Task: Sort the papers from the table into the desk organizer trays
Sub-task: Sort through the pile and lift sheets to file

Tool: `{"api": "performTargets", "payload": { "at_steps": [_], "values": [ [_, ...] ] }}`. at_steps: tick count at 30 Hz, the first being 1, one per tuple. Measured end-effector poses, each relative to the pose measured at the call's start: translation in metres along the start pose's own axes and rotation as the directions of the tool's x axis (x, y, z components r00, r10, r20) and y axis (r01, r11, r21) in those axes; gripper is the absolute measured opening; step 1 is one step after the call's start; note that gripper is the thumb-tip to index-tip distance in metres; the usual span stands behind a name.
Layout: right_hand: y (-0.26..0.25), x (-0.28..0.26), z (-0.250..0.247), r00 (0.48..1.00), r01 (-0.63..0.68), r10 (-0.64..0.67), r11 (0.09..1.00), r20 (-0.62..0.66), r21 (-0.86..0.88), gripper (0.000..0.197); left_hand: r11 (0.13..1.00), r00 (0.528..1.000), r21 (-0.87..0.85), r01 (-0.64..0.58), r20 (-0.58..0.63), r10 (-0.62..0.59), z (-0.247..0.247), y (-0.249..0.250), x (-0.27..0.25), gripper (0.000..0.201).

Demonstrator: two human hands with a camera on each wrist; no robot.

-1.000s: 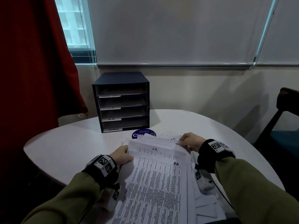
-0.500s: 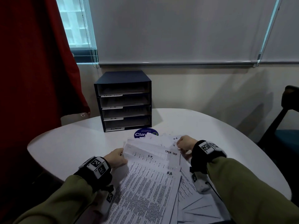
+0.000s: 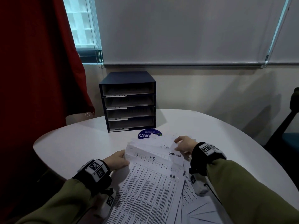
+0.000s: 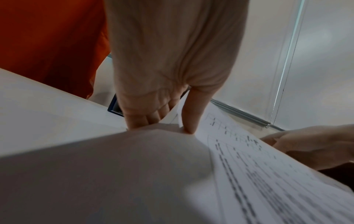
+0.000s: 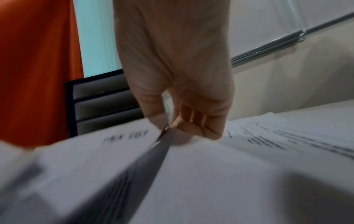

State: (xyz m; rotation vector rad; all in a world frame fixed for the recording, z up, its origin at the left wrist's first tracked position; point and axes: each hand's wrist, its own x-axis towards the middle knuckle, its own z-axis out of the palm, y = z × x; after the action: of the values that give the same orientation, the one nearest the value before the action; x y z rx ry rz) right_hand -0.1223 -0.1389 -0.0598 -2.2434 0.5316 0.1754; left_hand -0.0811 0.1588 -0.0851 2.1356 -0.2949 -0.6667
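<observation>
Nearest to us lay the papers (image 3: 150,188), a fanned pile of printed sheets spread over the near part of the white counter (image 3: 77,139). We could read handwritten labels on the upper sheets: "HA", "I.T." and "TASK LIST". Our left hand (image 3: 117,161) gripped the left edge of the pile; in the left wrist view its thumb (image 4: 193,115) pressed on top of the sheets while the fingers (image 4: 138,119) went beneath them. Our right hand (image 3: 184,143) pinched the far right corner of the pile, and in the right wrist view thumb and curled fingers (image 5: 199,121) closed on a sheet's edge beside the "TASK LIST" page. Both sleeves were olive green, with black wrist bands carrying printed markers.

Just beyond the papers a round blue sticker (image 3: 149,134) showed on the counter, partly covered by the pile's far edge. Behind the sticker stood the dark desk organizer (image 3: 129,101) with four stacked trays, labelled from the top "TASK LIST", "I.T.", "H.R." and "ADMIN". Left of the organizer hung a red curtain (image 3: 35,70), and behind it a lowered window blind (image 3: 178,29).
</observation>
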Motion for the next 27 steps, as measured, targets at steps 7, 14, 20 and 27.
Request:
{"api": "performTargets", "payload": {
  "at_steps": [7, 14, 20, 27],
  "values": [
    [0.031, -0.009, -0.046, 0.983, -0.050, 0.115, 0.916, -0.142, 0.398, 0.031, 1.000, 0.999, -0.019, 0.013, -0.050, -0.014, 0.001, 0.006, -0.001, 0.040],
    [0.057, -0.021, -0.053, 0.981, -0.120, 0.179, 0.855, -0.070, 0.504, 0.021, 1.000, 0.998, -0.011, 0.009, -0.056, -0.009, 0.009, 0.014, 0.001, 0.039],
    [0.057, -0.025, -0.048, 0.978, -0.158, 0.204, 0.859, -0.043, 0.487, 0.027, 0.999, 0.997, -0.033, 0.041, -0.069, -0.043, 0.011, 0.022, -0.003, 0.041],
    [0.045, -0.024, -0.039, 0.978, -0.170, 0.207, 0.888, -0.040, 0.428, 0.014, 0.993, 0.988, -0.114, 0.042, -0.140, -0.058, 0.017, 0.026, 0.009, 0.042]
  ]
}}
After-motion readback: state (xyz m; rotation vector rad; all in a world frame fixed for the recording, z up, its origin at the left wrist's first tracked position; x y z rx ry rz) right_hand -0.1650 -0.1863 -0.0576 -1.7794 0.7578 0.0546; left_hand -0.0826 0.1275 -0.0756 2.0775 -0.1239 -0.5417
